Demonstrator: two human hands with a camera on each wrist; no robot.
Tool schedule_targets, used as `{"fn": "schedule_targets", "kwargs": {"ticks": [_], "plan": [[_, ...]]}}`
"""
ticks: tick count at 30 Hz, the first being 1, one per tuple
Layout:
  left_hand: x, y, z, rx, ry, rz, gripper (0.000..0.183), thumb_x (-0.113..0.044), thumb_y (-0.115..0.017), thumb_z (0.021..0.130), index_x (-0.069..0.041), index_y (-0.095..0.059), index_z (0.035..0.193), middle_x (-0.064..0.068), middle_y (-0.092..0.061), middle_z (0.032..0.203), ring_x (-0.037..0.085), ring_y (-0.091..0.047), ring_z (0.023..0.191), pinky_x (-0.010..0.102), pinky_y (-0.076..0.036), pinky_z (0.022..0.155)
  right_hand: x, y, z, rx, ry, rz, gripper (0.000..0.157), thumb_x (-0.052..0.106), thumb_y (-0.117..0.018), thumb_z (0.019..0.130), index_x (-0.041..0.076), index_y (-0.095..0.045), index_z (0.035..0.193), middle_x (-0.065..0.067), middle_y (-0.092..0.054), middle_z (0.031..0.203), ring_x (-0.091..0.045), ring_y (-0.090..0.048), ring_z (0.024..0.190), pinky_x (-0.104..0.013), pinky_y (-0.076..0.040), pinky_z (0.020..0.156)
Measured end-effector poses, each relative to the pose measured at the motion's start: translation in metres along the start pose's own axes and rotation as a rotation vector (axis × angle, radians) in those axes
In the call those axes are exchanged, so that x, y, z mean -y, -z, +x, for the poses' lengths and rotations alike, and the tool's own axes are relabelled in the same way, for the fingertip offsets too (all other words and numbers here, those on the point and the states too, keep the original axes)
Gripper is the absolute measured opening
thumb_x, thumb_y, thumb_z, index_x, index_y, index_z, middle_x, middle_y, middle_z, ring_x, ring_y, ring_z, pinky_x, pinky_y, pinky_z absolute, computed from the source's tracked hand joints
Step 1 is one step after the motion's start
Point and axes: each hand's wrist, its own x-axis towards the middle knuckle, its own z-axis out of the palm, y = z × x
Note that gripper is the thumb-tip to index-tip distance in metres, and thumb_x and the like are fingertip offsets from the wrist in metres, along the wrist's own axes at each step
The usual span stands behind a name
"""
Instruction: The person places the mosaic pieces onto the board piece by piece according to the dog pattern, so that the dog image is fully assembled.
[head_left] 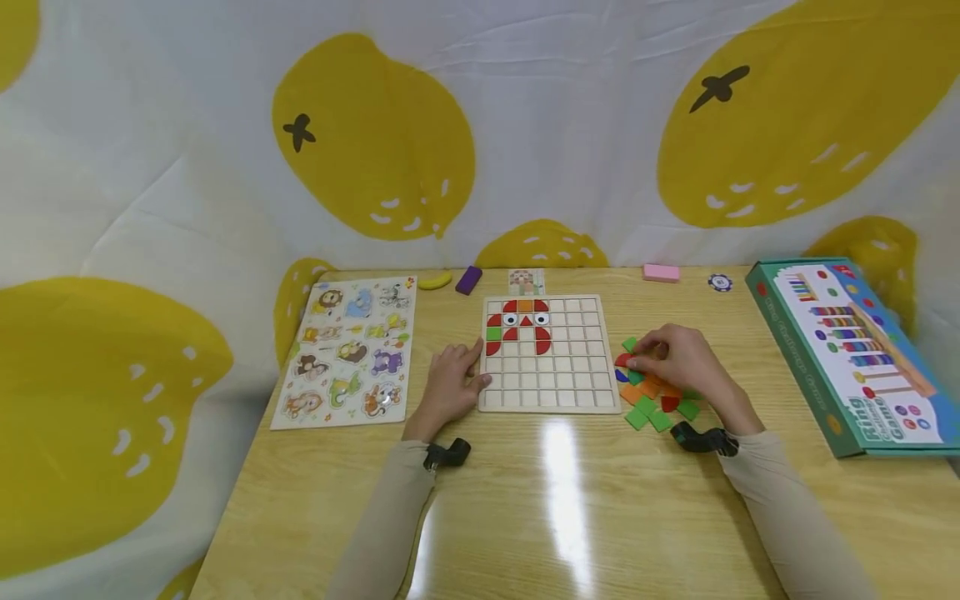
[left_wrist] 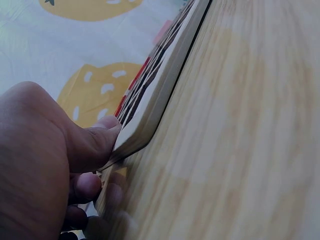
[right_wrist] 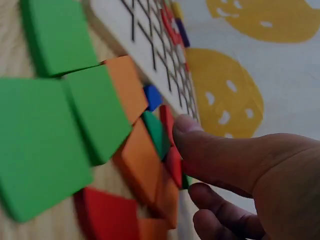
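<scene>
A pale wooden grid board point(head_left: 555, 379) lies flat on the table. In its upper left part sit red rounded tiles point(head_left: 543, 341), a green square tile point(head_left: 493, 333), an orange tile point(head_left: 526, 306) and two eye tiles point(head_left: 542, 319). My left hand point(head_left: 452, 383) rests along the board's left edge, thumb touching the near corner in the left wrist view. Over a pile of loose tiles point(head_left: 645, 412) right of the board, my right hand point(head_left: 686, 358) pinches a red tile point(head_left: 623, 360) with a curved edge. The right wrist view partly hides that red tile point(right_wrist: 166, 120) behind the thumb.
A small pattern card point(head_left: 527, 282) lies behind the board. An animal puzzle point(head_left: 345, 354) is at left, a boxed ring game point(head_left: 862, 358) at right. Along the back are a toy banana point(head_left: 435, 281), a purple block point(head_left: 468, 280), a pink block point(head_left: 661, 273) and a poker chip point(head_left: 720, 282).
</scene>
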Motion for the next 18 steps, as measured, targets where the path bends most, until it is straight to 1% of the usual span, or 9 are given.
{"fn": "schedule_targets", "kwargs": {"ticks": [1,4,10,13,18], "plan": [[0.001,0.0,-0.001,-0.002,0.003,-0.001,0.067,-0.036,-0.065,0.093,-0.015,-0.04,0.152,-0.004,-0.043,0.082,0.015,-0.037,0.081,0.034,-0.028,0.082,-0.002,-0.001,-0.003,0.016,-0.006,-0.011,0.025,0.033,-0.079,0.084,0.009,-0.075,0.093,-0.005,-0.068,0.085,-0.018,-0.057,0.072,-0.033,-0.046,0.066],[0.004,0.001,-0.002,-0.008,0.004,0.0,0.067,-0.036,-0.064,0.093,-0.015,-0.04,0.151,-0.004,-0.043,0.081,0.015,-0.037,0.08,0.034,-0.027,0.081,-0.004,-0.006,-0.008,0.053,-0.018,0.004,0.025,0.033,-0.077,0.086,0.009,-0.072,0.093,-0.003,-0.066,0.083,-0.015,-0.056,0.072,-0.032,-0.046,0.066],[0.005,-0.001,-0.002,-0.016,-0.012,-0.019,0.067,-0.035,-0.065,0.093,-0.015,-0.041,0.151,-0.004,-0.044,0.081,0.016,-0.037,0.08,0.035,-0.027,0.08,-0.007,-0.012,-0.009,0.047,-0.018,0.031,0.016,0.025,-0.074,0.089,0.011,-0.068,0.09,-0.002,-0.064,0.081,-0.015,-0.054,0.07,-0.028,-0.045,0.064],[0.004,-0.002,-0.001,-0.018,-0.025,-0.02,0.066,-0.035,-0.065,0.093,-0.014,-0.041,0.151,-0.004,-0.044,0.081,0.015,-0.037,0.08,0.035,-0.027,0.08,-0.009,-0.011,-0.01,0.011,-0.018,0.057,0.014,0.023,-0.075,0.089,0.012,-0.067,0.09,-0.001,-0.064,0.079,-0.016,-0.055,0.069,-0.025,-0.046,0.062],[0.003,-0.002,-0.001,-0.019,-0.034,-0.01,0.066,-0.035,-0.065,0.093,-0.014,-0.04,0.151,-0.004,-0.043,0.081,0.016,-0.036,0.08,0.035,-0.026,0.08,-0.003,-0.006,-0.002,-0.08,-0.019,0.16,0.016,0.027,-0.073,0.09,0.013,-0.068,0.093,-0.003,-0.068,0.082,-0.018,-0.062,0.072,-0.023,-0.048,0.061]]}}
